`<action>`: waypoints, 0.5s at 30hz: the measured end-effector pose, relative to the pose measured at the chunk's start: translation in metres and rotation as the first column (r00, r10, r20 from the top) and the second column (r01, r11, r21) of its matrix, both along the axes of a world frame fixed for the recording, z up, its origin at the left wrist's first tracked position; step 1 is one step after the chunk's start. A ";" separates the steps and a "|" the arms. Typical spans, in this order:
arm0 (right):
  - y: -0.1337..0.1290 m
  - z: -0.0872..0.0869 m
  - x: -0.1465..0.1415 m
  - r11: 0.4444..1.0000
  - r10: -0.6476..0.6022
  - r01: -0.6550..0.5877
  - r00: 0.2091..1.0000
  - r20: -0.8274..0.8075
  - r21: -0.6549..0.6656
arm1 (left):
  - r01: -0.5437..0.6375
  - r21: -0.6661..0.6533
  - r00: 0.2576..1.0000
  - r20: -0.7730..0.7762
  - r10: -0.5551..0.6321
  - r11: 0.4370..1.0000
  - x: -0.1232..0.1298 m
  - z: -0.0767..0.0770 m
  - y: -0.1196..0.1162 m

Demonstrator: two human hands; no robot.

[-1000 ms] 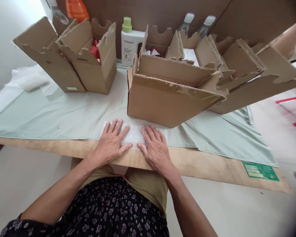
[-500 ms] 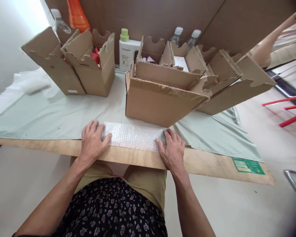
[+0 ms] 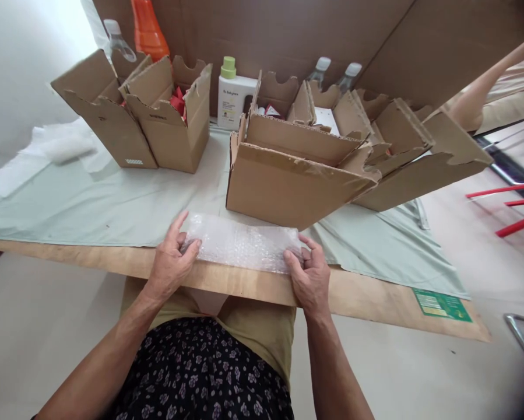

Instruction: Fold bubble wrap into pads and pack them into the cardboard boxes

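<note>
A flat, folded strip of clear bubble wrap (image 3: 244, 242) lies along the front edge of the table, partly on the pale green cloth and partly on bare wood. My left hand (image 3: 173, 259) grips its left end, the thumb on top and the index finger pointing up and away. At the right end, my right hand (image 3: 309, 267) pinches the wrap between thumb and curled fingers. Whether anything lies inside the wrap cannot be made out.
Behind the wrap stands a cardboard box (image 3: 283, 184) with divided sections. Two open cartons (image 3: 174, 131) stand at the left, near a white bottle (image 3: 233, 102) with a green cap. Loose bubble wrap (image 3: 64, 143) lies far left. Another person's arm (image 3: 471, 102) shows at the right.
Both hands have gone from lying flat over the ends of the bubble wrap to gripping them with thumb and fingers. The wrap's far edge looks slightly raised. The view has shifted a little.
</note>
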State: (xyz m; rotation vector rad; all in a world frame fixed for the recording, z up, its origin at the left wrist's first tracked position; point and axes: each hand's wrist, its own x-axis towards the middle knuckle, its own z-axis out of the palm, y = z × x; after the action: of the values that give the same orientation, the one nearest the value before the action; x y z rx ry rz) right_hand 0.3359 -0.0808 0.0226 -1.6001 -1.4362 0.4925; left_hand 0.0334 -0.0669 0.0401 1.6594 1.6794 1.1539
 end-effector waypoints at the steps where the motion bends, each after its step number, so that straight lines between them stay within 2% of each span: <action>1: -0.001 0.000 0.001 1.000 0.019 -0.019 1.000 -0.011 0.014 | 0.016 -0.023 1.000 0.027 -0.016 1.000 -0.001 0.002 -0.001; 5: -0.007 0.000 0.008 0.993 0.113 -0.113 0.993 0.032 0.011 | 0.118 -0.063 0.992 0.061 -0.114 0.991 -0.005 0.005 0.000; 9: -0.009 -0.001 0.012 0.970 0.242 -0.237 0.966 0.095 -0.060 | 0.162 -0.087 0.987 -0.008 -0.163 0.983 -0.005 0.005 0.001; 11: -0.008 0.000 0.011 0.969 0.248 -0.245 0.961 0.125 -0.045 | 0.186 -0.082 0.979 -0.072 -0.192 0.979 -0.005 0.008 0.000; 13: -0.007 0.003 0.010 0.974 0.228 -0.227 0.964 0.136 -0.025 | 0.259 -0.094 0.945 -0.180 -0.272 0.961 -0.007 0.016 -0.003; 15: -0.008 0.012 0.012 0.968 0.251 -0.252 0.956 0.149 -0.017 | 0.380 -0.160 0.864 -0.289 -0.411 0.911 -0.012 0.030 -0.006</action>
State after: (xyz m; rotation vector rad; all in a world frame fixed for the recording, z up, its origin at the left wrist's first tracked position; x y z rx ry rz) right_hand 0.3476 -0.0889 0.0346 -1.4851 -1.7669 0.5247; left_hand 0.0213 -0.0733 0.0700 2.0867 1.4397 0.6198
